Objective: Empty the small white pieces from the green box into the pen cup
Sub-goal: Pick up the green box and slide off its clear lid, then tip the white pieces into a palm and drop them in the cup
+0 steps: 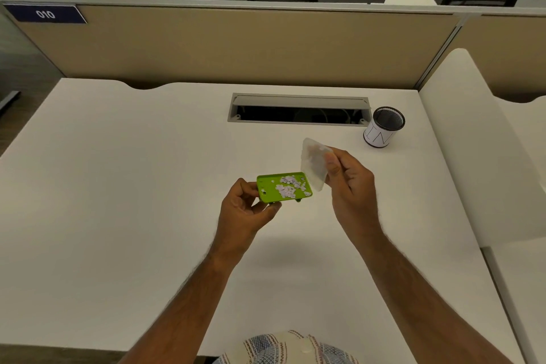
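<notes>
White desk (124, 174) fills most of the view, backed by a tan partition panel (236, 47) with a cable tray opening (298, 111) set into the desk's far edge.

Above the desk the left hand (245, 210) has its fingers curled closed around the near left end of the green box (282, 189): the thumb lies along the box's front edge and the other fingers wrap beneath it. The box is held clear of the desk, roughly level, its open side up. The small white pieces (289, 186) lie scattered on its floor, mostly toward the end farthest from the left fingers.

The right hand (351, 186) pinches a translucent lid (315, 164) between thumb and fingertips, the thumb pressed on the near face. The lid stands nearly upright, its lower edge meeting the box's right end, just beyond the left fingertips' reach; whether it is hinged there I cannot tell.

Beyond the right fingers, well apart, the pen cup (383, 127) stands upright on the desk beside the tray opening's right end, a black mesh cup with a white paper wrap bearing handwritten letters.
</notes>
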`<state>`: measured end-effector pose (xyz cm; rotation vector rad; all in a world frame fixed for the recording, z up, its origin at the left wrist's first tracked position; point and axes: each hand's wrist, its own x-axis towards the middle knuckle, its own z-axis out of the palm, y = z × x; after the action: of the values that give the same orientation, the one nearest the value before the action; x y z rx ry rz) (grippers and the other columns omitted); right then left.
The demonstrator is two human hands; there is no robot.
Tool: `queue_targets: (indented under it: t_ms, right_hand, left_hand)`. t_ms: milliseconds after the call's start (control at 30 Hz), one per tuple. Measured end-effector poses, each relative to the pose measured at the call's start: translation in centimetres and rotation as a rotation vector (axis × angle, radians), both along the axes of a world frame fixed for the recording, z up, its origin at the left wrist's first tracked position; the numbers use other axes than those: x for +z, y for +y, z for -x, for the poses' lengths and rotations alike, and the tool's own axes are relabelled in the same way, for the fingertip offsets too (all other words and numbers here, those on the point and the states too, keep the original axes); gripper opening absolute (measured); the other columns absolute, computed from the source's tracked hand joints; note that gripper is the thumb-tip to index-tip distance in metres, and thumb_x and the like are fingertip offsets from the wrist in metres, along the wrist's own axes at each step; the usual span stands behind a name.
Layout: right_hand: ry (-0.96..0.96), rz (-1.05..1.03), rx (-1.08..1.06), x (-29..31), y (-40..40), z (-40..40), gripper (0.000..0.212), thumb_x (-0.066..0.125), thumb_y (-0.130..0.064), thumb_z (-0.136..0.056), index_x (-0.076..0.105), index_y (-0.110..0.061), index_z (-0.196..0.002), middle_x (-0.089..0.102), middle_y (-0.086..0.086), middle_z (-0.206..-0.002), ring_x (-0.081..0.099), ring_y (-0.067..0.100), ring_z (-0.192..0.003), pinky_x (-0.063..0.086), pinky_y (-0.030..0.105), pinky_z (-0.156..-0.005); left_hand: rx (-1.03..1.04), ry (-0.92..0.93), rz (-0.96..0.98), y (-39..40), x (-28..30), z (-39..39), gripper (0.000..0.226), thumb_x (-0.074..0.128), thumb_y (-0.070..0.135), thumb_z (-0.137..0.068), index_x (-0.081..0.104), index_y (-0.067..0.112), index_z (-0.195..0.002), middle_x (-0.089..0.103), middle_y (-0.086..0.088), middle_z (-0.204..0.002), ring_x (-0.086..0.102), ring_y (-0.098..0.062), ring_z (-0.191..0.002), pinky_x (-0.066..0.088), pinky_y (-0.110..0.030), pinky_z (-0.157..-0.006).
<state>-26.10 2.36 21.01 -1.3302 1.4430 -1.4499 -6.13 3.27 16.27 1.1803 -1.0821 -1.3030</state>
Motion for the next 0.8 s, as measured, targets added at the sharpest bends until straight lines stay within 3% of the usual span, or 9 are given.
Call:
queue_targets:
  t_ms: [67, 167, 267, 367, 467, 600, 800]
  right_hand:
    - [-0.108, -0.037, -0.051, -0.6, -0.4, 0.3, 0.024, 0.049, -0.022, -0.11, 0.071, -0.022, -0.12, 0.076, -0.003, -0.111, 0.071, 0.023, -0.109, 0.064, 0.039, -0.087]
    - [-0.319, -0.079, -0.126, -1.6, -1.0, 0.8, 0.026, 0.05, -0.021, -0.11, 0.074, -0.025, -0.114, 0.078, 0.001, -0.112, 0.072, 0.027, -0.114, 0.063, 0.038, -0.088]
    - [-0.459, -0.169, -0.213, -3.4, -1.5, 1.5, 0.028, 0.05, -0.024, -0.11, 0.072, -0.014, -0.125, 0.076, 0.009, -0.122, 0.072, 0.028, -0.117, 0.062, 0.042, -0.092]
    - [-0.524, -0.259, -0.257, -5.7, -1.6, 2.1, 0.027, 0.051, -0.026, -0.109, 0.072, -0.014, -0.121, 0.075, 0.012, -0.124, 0.072, 0.028, -0.116, 0.063, 0.041, -0.087]
    - [-0.574, -0.352, -0.287, -8.1, -1.2, 2.4, 0.023, 0.051, -0.021, -0.109, 0.071, -0.012, -0.116, 0.074, 0.017, -0.125, 0.073, 0.031, -0.108, 0.062, 0.038, -0.078]
    - [-0.694, -0.479, -0.293, -11.3, -0.3, 2.8, 0.016, 0.054, -0.016, -0.106, 0.069, -0.014, -0.11, 0.073, 0.018, -0.126, 0.072, 0.021, -0.093, 0.059, 0.038, -0.078]
    - [-0.772, -0.602, -0.289, -16.0, 0.4, 3.5, 0.027, 0.061, -0.009, -0.104, 0.06, 0.004, -0.127, 0.07, 0.024, -0.126, 0.07, 0.029, -0.101, 0.065, 0.042, -0.08]
  left_hand:
    - [0.003, -0.001, 0.004, 0.0, 0.0, 0.1, 0.036, 0.079, -0.016, -0.08, 0.048, 0.001, -0.089, 0.074, -0.018, -0.105, 0.076, -0.022, -0.102, 0.06, -0.03, -0.089]
    - [-0.001, 0.002, 0.01, 0.0, 0.0, 0.1, 0.038, 0.078, -0.017, -0.081, 0.048, 0.005, -0.087, 0.074, -0.019, -0.106, 0.076, -0.023, -0.104, 0.06, -0.031, -0.089]
    - [0.002, 0.007, 0.007, 0.0, -0.1, 0.0, 0.036, 0.078, -0.017, -0.081, 0.048, 0.002, -0.089, 0.073, -0.021, -0.109, 0.076, -0.026, -0.106, 0.06, -0.031, -0.089]
    - [0.009, 0.018, 0.002, 0.0, -0.1, -0.1, 0.036, 0.076, -0.019, -0.082, 0.045, -0.004, -0.091, 0.071, -0.027, -0.111, 0.075, -0.028, -0.107, 0.06, -0.031, -0.088]
    - [0.021, 0.033, -0.006, 0.1, 0.0, -0.2, 0.039, 0.075, -0.021, -0.082, 0.045, 0.004, -0.088, 0.07, -0.025, -0.109, 0.075, -0.025, -0.104, 0.06, -0.029, -0.087]
    - [0.039, 0.049, -0.018, 0.1, -0.1, -0.3, 0.041, 0.073, -0.023, -0.082, 0.046, 0.007, -0.088, 0.069, -0.02, -0.108, 0.074, -0.022, -0.102, 0.059, -0.027, -0.086]
    - [0.056, 0.04, -0.029, 0.1, -0.5, -0.5, 0.036, 0.072, -0.023, -0.082, 0.046, -0.002, -0.094, 0.07, -0.018, -0.11, 0.075, -0.02, -0.102, 0.059, -0.025, -0.085]
